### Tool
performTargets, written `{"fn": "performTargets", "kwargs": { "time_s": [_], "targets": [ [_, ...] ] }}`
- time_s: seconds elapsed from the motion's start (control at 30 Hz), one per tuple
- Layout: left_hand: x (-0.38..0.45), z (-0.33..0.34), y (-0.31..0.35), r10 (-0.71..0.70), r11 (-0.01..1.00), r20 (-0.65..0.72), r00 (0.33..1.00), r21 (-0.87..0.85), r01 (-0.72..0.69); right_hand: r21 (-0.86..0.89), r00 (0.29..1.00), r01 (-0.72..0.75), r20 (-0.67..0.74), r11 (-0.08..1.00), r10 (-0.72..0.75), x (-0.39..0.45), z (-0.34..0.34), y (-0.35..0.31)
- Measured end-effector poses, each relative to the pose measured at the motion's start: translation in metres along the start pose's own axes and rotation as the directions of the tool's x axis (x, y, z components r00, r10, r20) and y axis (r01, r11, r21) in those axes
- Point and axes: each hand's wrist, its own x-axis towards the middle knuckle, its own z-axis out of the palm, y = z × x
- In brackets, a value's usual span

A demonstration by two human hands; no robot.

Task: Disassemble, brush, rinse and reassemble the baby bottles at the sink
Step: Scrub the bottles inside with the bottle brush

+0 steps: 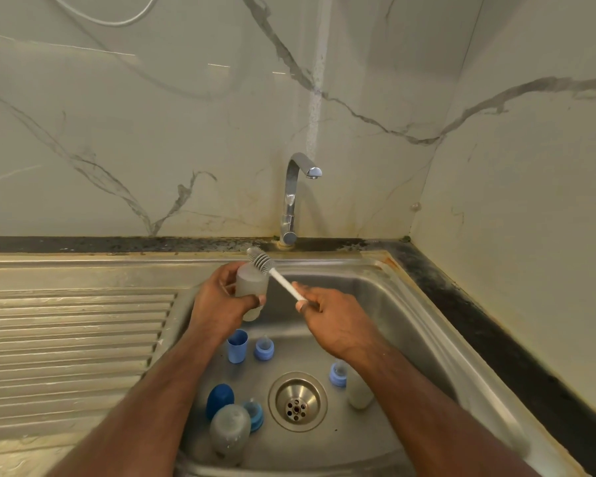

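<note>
**Brushing the first bottle body**

I judge this the brushing step. My left hand (pixel 221 297), at frame centre, wraps the bottle body (pixel 252 282). My right hand (pixel 327 315) pinches the brush (pixel 283 278), its head just outside the bottle's mouth. Next the head must go inside. Other bottles and caps lie in the sink (pixel 393 304) below.

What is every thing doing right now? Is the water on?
Tap: off, no water.
Held bottle: open, in left hand.
Brush: at bottle mouth, held by right hand.
Cup: upright in sink.
Drain: unplugged.
</note>
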Motion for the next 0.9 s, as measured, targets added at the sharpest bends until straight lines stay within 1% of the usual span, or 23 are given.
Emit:
{"fn": "performTargets", "kwargs": {
  "time_s": [0.07,0.17,0.23,0.3,0.37,0.43,0.47,0.5,0.6,0.67,0.73,0.8,0.9],
  "targets": [
    [0.000,0.000,0.002,-0.010,0.999,-0.013,1.000,-0.039,0.009,0.038,0.999,-0.035,-0.014,0.999,0.035,0.002,-0.001,0.005],
    [0.002,-0.001,0.004,-0.015,0.995,-0.057,0.998,-0.101,0.009,0.248,0.994,-0.091,0.076,0.964,0.074,-0.005,0.006,0.004],
    [0.003,-0.005,0.006,-0.048,0.977,-0.079,0.996,-0.209,0.030,0.255,0.991,-0.120,0.090,0.959,0.100,-0.004,0.011,0.003],
    [0.000,-0.007,0.006,-0.065,0.959,-0.057,0.996,-0.280,0.047,0.214,0.988,-0.143,0.092,0.966,0.126,-0.003,0.012,0.004],
    [-0.002,-0.007,0.005,-0.055,0.958,-0.023,0.998,-0.282,0.046,0.228,0.991,-0.125,0.082,0.966,0.108,-0.003,0.013,0.001],
    [-0.003,-0.007,0.007,-0.045,0.966,-0.019,0.999,-0.256,0.039,0.295,0.996,-0.079,0.073,0.952,0.059,-0.006,0.014,-0.005],
    [-0.003,-0.007,0.008,-0.045,0.965,-0.029,0.999,-0.262,0.036,0.284,0.996,-0.061,0.074,0.957,0.042,-0.007,0.015,-0.006],
    [-0.003,-0.007,0.009,-0.053,0.959,-0.042,0.998,-0.280,0.039,0.237,0.997,-0.052,0.069,0.970,0.036,-0.005,0.015,-0.005],
    [-0.004,-0.009,0.012,-0.128,0.924,-0.064,0.990,-0.371,0.095,0.096,0.995,-0.087,0.057,0.992,0.082,-0.001,0.013,0.002],
    [-0.004,-0.009,0.013,-0.185,0.900,-0.065,0.981,-0.412,0.142,0.110,0.997,-0.076,0.038,0.991,0.072,-0.002,0.012,0.001],
    [-0.005,-0.005,0.012,-0.204,0.906,-0.076,0.976,-0.392,0.159,0.156,0.998,-0.032,0.052,0.987,0.024,-0.008,0.013,-0.008],
    [-0.005,-0.003,0.011,-0.215,0.916,-0.087,0.973,-0.363,0.170,0.094,0.999,0.006,0.045,0.996,-0.010,-0.008,0.016,-0.011],
    [-0.007,0.000,0.011,-0.228,0.896,-0.055,0.972,-0.403,0.188,0.027,0.999,-0.036,0.006,0.999,0.036,-0.003,0.015,-0.008]
  ]
}}
